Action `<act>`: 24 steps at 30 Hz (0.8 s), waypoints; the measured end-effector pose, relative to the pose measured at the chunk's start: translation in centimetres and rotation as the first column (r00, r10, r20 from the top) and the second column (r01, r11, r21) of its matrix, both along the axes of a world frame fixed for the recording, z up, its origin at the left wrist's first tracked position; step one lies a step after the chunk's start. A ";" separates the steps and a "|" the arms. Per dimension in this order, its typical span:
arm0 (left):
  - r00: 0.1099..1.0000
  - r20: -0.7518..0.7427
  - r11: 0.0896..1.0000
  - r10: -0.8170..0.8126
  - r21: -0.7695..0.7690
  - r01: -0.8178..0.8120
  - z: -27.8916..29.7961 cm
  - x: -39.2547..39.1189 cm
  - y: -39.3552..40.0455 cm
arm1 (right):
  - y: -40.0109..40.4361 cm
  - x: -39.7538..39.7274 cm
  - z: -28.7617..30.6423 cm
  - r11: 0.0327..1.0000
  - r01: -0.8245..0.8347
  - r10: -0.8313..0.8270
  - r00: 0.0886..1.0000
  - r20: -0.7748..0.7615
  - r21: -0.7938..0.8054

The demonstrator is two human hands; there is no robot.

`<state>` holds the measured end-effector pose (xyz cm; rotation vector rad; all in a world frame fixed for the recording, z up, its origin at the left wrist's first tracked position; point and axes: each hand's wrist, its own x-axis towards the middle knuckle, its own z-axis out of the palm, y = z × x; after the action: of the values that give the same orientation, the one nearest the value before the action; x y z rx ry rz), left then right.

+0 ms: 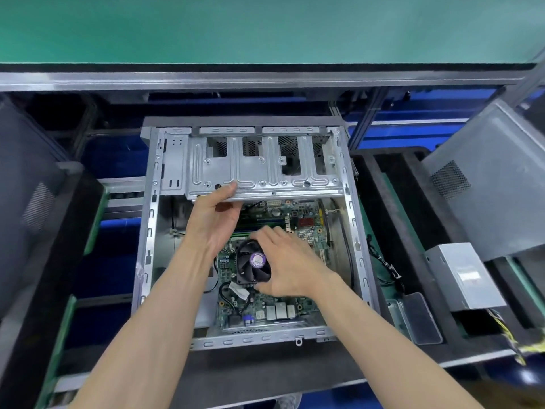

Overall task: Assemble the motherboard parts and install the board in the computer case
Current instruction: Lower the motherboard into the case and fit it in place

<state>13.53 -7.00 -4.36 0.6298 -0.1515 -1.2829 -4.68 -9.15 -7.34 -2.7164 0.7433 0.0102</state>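
Observation:
An open silver computer case (147, 231) lies flat in front of me. The green motherboard (306, 228) sits inside it, tilted toward the case's right side. A black CPU cooler fan (252, 262) with a purple label stands on the board. My right hand (287, 261) grips the fan, fingers over its far edge and thumb at its near corner. My left hand (216, 215) holds the near edge of the metal drive cage (259, 163), thumb on top and fingers curled under it. The board's far left part is hidden by my left hand.
A grey power supply (464, 276) with yellow wires sits at the right. Grey case side panels lean at the far right (483, 178) and far left (26, 187). A clear plastic tray (418, 317) lies near the case's right side. A green shelf (265, 28) runs above.

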 end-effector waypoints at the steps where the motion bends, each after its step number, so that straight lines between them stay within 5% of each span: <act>1: 1.000 0.007 1.000 0.005 -0.001 -0.005 0.1 -0.1 0.2 | 0.1 0.0 0.0 1.000 -0.005 0.005 1.000 0.000 -0.017; 24: 0.999 -0.027 0.998 0.045 0.035 -0.044 0.9 -0.5 0.7 | 0.1 0.3 0.6 0.997 -0.021 0.020 1.000 -0.012 -0.068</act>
<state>13.06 -6.33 -3.50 0.6417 -0.0919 -1.2528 -4.34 -9.05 -6.75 -2.7912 0.7318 0.0049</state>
